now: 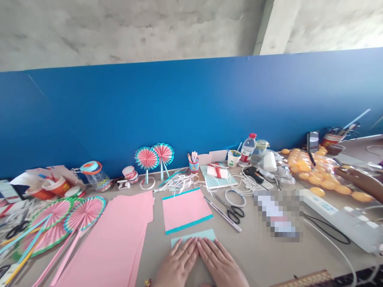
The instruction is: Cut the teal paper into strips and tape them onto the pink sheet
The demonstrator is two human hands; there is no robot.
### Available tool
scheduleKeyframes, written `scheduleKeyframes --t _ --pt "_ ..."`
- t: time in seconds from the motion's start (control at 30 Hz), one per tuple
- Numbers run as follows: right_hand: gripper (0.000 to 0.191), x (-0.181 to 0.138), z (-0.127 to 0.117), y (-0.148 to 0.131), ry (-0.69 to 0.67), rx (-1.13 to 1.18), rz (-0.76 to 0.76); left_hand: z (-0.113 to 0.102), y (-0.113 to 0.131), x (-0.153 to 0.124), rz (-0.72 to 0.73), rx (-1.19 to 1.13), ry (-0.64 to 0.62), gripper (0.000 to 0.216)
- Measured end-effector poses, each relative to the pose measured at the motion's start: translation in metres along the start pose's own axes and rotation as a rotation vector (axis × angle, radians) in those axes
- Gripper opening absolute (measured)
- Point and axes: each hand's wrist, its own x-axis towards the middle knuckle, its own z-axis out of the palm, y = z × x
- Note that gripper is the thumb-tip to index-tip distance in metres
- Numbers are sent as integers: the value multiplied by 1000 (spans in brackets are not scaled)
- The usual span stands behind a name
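Both flat on the blue paper (207, 232): left hand (181, 259) and right hand (220, 257)

The pink card (188, 210), edged with blue strips along its far and near sides, lies flat on the counter (257, 255); just on the near side of it is the blue paper, mostly covered by the hands, with its far strip showing. The left hand is released, palm down, fingers straight and pressed on the paper; the right hand is likewise spread flat and clasps nothing; their fingertips meet or nearly meet near the middle of the sheet, and the thumbs are hard to make out.

Left of the pink card is a pile of pink paper (110, 239), its sheets unevenly stacked; farther left, past that pile, lies a folded fan (85, 214) with a pink handle. Just right of the card, a slim white cutter (224, 216) lies at a slant; scissors (235, 214) with black handles lie beyond it, near a roll of tape (228, 196). Behind the card is a heap of white strips (179, 182); behind and left of it, two upright fans (147, 158); behind it too, a cup of pens (194, 164). Well to the right of the card lies a white power strip (320, 207).
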Motion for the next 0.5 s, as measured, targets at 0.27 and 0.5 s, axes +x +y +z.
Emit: scheduleKeyframes --t 0.27,0.5 --pt "96 -20 4 5 31 -96 69 -16 -4 -8 -41 -173 -91 88" --pt "61 -2 -21 13 -60 2 89 -16 -10 -64 -239 40 -34 80"
